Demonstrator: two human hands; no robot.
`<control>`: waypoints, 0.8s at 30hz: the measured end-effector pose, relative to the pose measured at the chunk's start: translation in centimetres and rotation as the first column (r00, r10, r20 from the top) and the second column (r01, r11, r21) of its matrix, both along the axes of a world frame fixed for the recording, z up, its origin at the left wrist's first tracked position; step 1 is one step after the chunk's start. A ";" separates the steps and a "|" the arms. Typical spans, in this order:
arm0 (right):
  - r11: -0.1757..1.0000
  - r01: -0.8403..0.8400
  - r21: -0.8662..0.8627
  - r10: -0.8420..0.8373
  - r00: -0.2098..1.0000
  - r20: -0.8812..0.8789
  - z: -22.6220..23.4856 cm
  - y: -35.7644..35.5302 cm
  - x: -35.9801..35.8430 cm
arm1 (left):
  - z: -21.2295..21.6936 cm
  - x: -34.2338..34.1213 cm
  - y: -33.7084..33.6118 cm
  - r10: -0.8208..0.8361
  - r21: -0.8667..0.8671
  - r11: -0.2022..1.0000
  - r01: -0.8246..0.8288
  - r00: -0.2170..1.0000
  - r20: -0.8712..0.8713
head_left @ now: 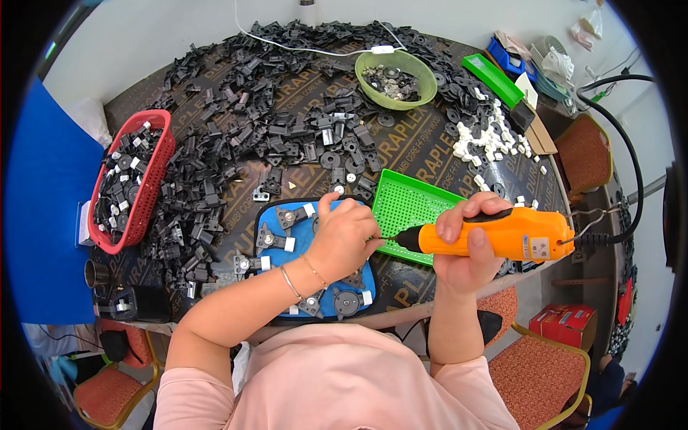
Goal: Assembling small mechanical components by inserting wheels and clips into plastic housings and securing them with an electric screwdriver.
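Your left hand point(344, 236) presses curled fingers on the blue fixture point(276, 247). At its 3 o'clock, your right hand point(466, 247) grips the orange electric screwdriver point(502, 235), fingers wrapped tight.

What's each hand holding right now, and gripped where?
Right hand grips the orange electric screwdriver around the middle of its body. Left hand rests on parts on the blue fixture; whether it grasps anything cannot be told.

Single head-worn fisheye view, steeply downward and close over the round worktable point(423, 168), edges bowed.
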State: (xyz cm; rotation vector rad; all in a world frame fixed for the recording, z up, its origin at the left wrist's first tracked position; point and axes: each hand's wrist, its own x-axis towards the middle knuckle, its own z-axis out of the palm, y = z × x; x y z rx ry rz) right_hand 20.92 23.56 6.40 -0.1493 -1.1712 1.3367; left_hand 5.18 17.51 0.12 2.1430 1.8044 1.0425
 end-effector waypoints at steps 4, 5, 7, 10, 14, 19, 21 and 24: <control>1.000 0.012 0.016 -0.012 1.000 0.010 0.0 -0.3 -0.3 | -0.2 0.1 -0.2 0.006 -0.012 1.000 -0.006 1.000 0.004; 1.000 0.009 0.017 -0.009 1.000 0.009 0.0 -0.3 -0.4 | -0.1 0.0 -0.4 0.005 -0.021 1.000 -0.005 1.000 -0.002; 1.000 0.004 0.027 -0.004 1.000 0.018 -0.1 -0.3 -0.7 | 0.6 -0.4 -0.8 0.022 -0.044 0.999 -0.022 1.000 -0.008; 0.999 0.025 0.040 -0.028 0.997 0.070 -0.3 -0.2 -1.6 | 1.6 -2.5 -1.7 0.075 -0.129 0.988 -0.084 0.994 -0.074; 0.997 -0.004 0.073 -0.006 0.991 0.136 -0.8 -0.1 -3.5 | 0.9 -5.7 -2.7 0.168 -0.229 0.952 -0.201 0.973 -0.156; 0.991 -0.125 0.056 0.114 0.979 0.166 -1.6 0.2 -6.7 | 0.8 -6.3 -2.5 0.128 -0.337 0.923 -0.188 0.973 -0.193; 0.983 -0.183 0.024 0.177 0.972 0.156 -1.5 -0.1 -7.7 | 0.4 -6.6 -2.5 0.114 -0.353 0.919 -0.177 0.975 -0.193; 0.987 -0.135 0.088 0.114 0.971 0.211 -2.7 0.2 -8.6 | -0.2 -6.8 -2.3 0.094 -0.345 0.925 -0.159 0.975 -0.200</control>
